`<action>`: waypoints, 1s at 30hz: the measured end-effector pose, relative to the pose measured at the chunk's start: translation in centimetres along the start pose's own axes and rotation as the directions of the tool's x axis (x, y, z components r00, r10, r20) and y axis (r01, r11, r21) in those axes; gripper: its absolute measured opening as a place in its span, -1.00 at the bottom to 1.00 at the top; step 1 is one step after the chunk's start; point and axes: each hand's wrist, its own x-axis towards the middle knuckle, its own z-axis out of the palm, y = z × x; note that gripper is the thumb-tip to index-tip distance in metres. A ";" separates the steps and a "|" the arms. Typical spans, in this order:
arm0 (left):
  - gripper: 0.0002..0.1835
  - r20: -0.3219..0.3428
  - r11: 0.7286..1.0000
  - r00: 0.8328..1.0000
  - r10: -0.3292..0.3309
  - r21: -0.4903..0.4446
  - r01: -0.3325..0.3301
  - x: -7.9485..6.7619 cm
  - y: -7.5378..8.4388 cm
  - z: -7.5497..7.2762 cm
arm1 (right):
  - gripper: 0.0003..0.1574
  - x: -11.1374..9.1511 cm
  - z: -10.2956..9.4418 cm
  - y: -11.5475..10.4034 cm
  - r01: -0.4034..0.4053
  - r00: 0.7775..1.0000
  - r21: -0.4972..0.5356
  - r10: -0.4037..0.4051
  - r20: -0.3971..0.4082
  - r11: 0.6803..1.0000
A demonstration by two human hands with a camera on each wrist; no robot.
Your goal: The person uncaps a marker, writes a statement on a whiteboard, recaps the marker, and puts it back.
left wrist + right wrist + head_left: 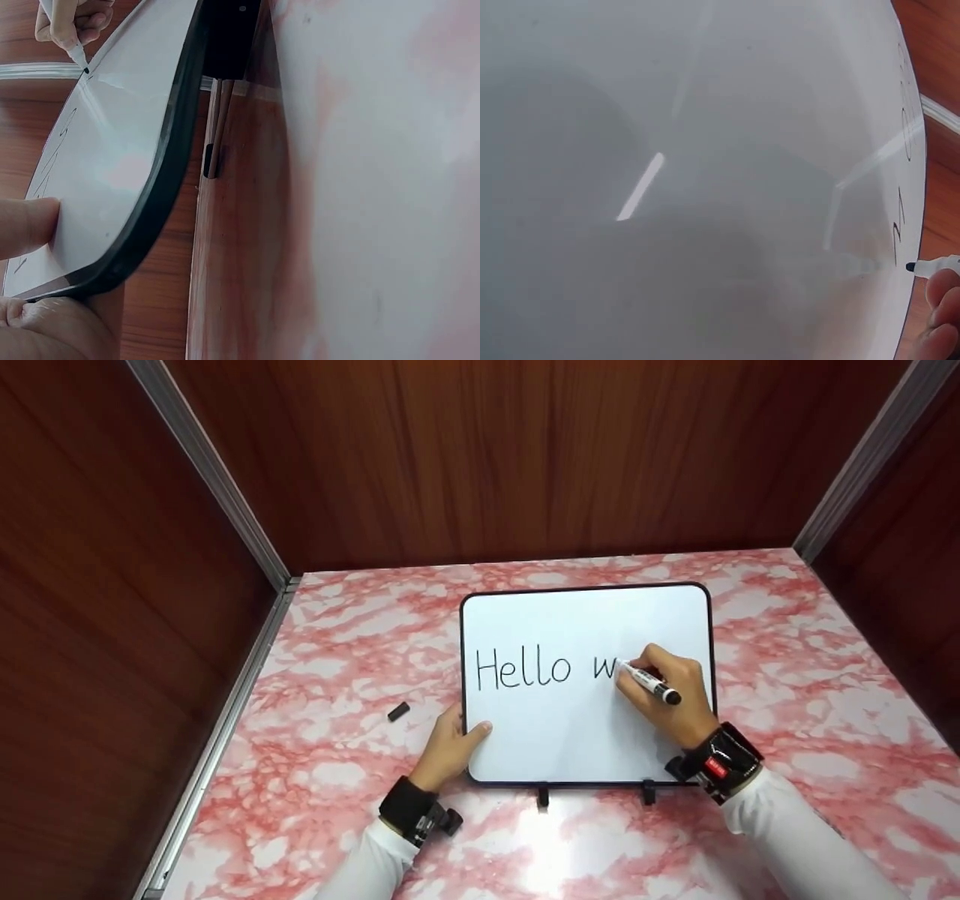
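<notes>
Item 1: whiteboard [555,742], black-rimmed, wider than tall, placed on a pink-and-white marbled table [322,787]. Its lower edge is met by 2 black feet [544,796]. "Hello" is inscribed in black across the left half, followed, after a gap, by a w-like letter.

Item 2: marker [651,684], white-barrelled, dark at the rear end, uncapped. It is pinched between the curled fingers and thumb of the right hand [679,701]. In the head view its long axis is slanted, the tip directed up and left from the grip, the rear end down and right. The tip is placed just beside the right end of the w-like letter; whether the surface is touched cannot be told.

Item 3: left hand [446,746], by which the board's left edge is gripped, thumb laid on the front, fingers partly hidden behind. The writing spot is judged well apart from this hand; the right is the nearer. The bare strip right of the lettering is partly covered by the right hand, so further lettering would call for a rightward shift.

Item 4: black cap [398,712], laid on the table left of the board, untouched.
</notes>
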 end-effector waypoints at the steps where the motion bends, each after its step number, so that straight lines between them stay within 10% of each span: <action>1: -0.56 -0.001 1.000 1.000 -0.005 -0.001 0.005 0.0 0.0 0.0 | -0.71 0.0 0.0 0.0 0.005 1.000 0.000 -0.005 -0.006 1.000; 30: -0.55 0.001 1.000 1.000 -0.025 -0.006 0.025 -0.1 0.0 -0.1 | -0.67 -1.3 -0.3 0.0 -0.007 1.000 0.010 0.007 0.006 1.000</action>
